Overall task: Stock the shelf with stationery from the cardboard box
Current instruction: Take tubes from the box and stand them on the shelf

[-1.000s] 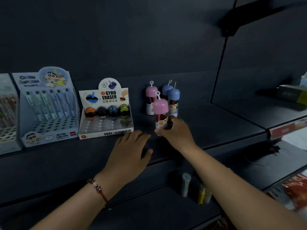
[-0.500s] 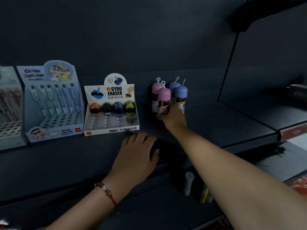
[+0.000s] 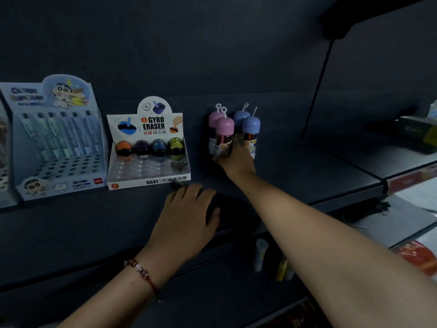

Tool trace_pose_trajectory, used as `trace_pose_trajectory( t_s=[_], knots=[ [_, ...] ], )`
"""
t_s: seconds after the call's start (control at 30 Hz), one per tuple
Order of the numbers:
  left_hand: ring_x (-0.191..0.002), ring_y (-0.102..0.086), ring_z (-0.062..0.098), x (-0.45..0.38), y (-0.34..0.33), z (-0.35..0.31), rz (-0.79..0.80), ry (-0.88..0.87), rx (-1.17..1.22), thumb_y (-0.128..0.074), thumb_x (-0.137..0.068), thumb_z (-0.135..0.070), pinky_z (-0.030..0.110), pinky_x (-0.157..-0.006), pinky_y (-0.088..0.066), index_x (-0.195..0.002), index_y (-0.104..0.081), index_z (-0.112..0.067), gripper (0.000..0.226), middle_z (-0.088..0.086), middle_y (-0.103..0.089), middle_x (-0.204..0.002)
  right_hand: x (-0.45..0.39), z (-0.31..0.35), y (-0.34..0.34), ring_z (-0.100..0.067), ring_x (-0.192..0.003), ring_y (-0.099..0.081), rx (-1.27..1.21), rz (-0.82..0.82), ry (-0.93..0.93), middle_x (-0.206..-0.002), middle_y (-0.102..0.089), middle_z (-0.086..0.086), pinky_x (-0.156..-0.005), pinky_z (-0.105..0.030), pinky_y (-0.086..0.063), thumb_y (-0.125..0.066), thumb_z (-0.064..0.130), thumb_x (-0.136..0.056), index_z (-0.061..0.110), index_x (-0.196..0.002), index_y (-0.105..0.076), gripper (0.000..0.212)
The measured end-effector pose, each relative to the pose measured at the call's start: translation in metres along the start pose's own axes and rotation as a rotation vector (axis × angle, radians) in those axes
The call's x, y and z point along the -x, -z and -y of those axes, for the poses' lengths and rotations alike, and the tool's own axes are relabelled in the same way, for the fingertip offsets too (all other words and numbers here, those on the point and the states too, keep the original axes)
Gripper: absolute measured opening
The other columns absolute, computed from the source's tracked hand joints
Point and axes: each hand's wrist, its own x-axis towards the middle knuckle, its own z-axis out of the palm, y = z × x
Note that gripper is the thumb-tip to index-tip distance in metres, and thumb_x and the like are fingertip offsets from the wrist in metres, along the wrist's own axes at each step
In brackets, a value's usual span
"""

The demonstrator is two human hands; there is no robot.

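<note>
Four capped crayon tubes (image 3: pixel 233 132) clustered upright at shelf (image 3: pixel 295 176) back, front pink one (image 3: pixel 224 136) pinched by right hand (image 3: pixel 236 159) for alignment; left hand (image 3: pixel 186 216) spread flat, bracing on shelf edge.

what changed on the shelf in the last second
The right hand pushed the front pink-capped tube back from nearer the shelf edge until it stands against the other pink one and the two blue-capped tubes; it still grips the tube. The left hand stayed flat on the shelf, and the eraser box and pen display did not move.
</note>
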Motion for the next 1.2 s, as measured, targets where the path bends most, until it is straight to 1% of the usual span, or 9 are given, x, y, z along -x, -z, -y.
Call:
trace_pose_trajectory(
  t_s=[0.13,0.23,0.33,0.5,0.63,0.77,0.93,1.07,1.2],
  knots=[
    [-0.115,-0.051,0.022,0.001,0.002,0.0,-0.021,-0.011,0.01,-0.025,-0.091,-0.051,0.04,-0.102,-0.038,-0.132,-0.054,-0.023,0.058,0.001,-0.053,-0.13,0.035,0.006,0.021,-0.014,-0.109,-0.059,-0.023,0.04,0.087,-0.119,-0.063,0.005,-0.092,-0.035,-0.05,-0.069,0.035,-0.085,0.024,-0.126,-0.053,0.045],
    [-0.121,-0.049,0.022,0.001,0.005,0.002,-0.022,-0.03,0.062,-0.028,-0.091,-0.05,0.04,-0.103,-0.037,-0.133,-0.054,-0.023,0.056,0.001,-0.052,-0.134,0.075,0.007,0.051,-0.011,-0.127,-0.047,0.073,0.145,0.156,-0.141,-0.051,0.005,-0.107,-0.029,-0.039,-0.061,0.041,-0.093,0.027,-0.14,-0.046,0.052],
    [-0.123,-0.049,0.021,0.004,0.009,0.001,0.003,-0.079,0.083,-0.03,-0.093,-0.049,0.039,-0.102,-0.038,-0.134,-0.054,-0.024,0.054,-0.001,-0.053,-0.136,0.117,-0.002,0.087,-0.007,-0.129,-0.044,0.191,0.199,0.213,-0.142,-0.049,0.008,-0.107,-0.021,-0.034,-0.056,0.046,-0.095,0.026,-0.141,-0.05,0.05],
    [-0.124,-0.053,0.019,0.021,0.023,-0.004,0.025,-0.271,0.113,-0.042,-0.093,-0.047,0.042,-0.103,-0.045,-0.132,-0.061,-0.022,0.051,-0.002,-0.057,-0.136,0.206,-0.045,0.148,0.013,-0.125,-0.037,0.201,0.152,0.118,-0.134,-0.045,0.028,-0.099,-0.001,-0.025,-0.056,0.049,-0.094,0.036,-0.137,-0.052,0.046],
    [-0.127,-0.052,0.019,0.035,0.004,-0.051,0.055,-0.502,0.234,-0.053,-0.09,-0.045,0.043,-0.102,-0.043,-0.129,-0.063,-0.021,0.047,-0.003,-0.058,-0.134,0.278,-0.1,0.183,0.021,-0.133,-0.022,0.215,0.157,-0.005,-0.141,-0.037,0.033,-0.102,0.002,-0.015,-0.056,0.056,-0.09,0.049,-0.136,-0.045,0.048],
    [-0.131,-0.045,0.016,0.06,-0.05,-0.143,0.298,-0.737,0.323,-0.051,-0.092,-0.048,0.026,-0.111,-0.025,-0.135,-0.058,-0.025,0.049,-0.004,-0.053,-0.14,0.357,-0.145,0.213,0.021,-0.135,-0.02,0.196,0.127,-0.219,-0.142,-0.035,0.034,-0.102,0.004,-0.013,-0.06,0.05,-0.092,0.048,-0.138,-0.044,0.049],
    [-0.136,-0.033,0.007,0.107,-0.126,-0.246,0.606,-0.876,0.463,-0.047,-0.092,-0.057,0.01,-0.112,-0.005,-0.142,-0.048,-0.032,0.056,-0.01,-0.04,-0.15,0.484,-0.194,0.24,0.014,-0.132,-0.031,0.194,0.051,-0.553,-0.138,-0.038,0.035,-0.109,-0.01,-0.022,-0.05,0.062,-0.085,0.063,-0.125,-0.037,0.042],
    [-0.14,-0.016,-0.003,0.167,-0.18,-0.34,0.788,-1.031,0.516,-0.036,-0.088,-0.069,0.009,-0.108,0.0,-0.144,-0.035,-0.047,0.06,-0.028,-0.016,-0.153,0.601,-0.221,0.258,0.017,-0.127,-0.033,0.087,-0.097,-0.852,-0.135,-0.041,0.032,-0.106,-0.008,-0.025,-0.062,0.046,-0.087,0.055,-0.125,-0.041,0.044],
    [-0.143,-0.009,-0.006,0.249,-0.209,-0.438,1.028,-1.218,0.508,-0.036,-0.089,-0.07,0.009,-0.107,0.002,-0.145,-0.032,-0.049,0.06,-0.029,-0.009,-0.156,0.724,-0.24,0.273,0.004,-0.128,-0.042,0.012,-0.266,-1.133,-0.137,-0.044,0.026,-0.106,-0.026,-0.04,-0.059,0.047,-0.088,0.041,-0.136,-0.048,0.05]
  ],
)
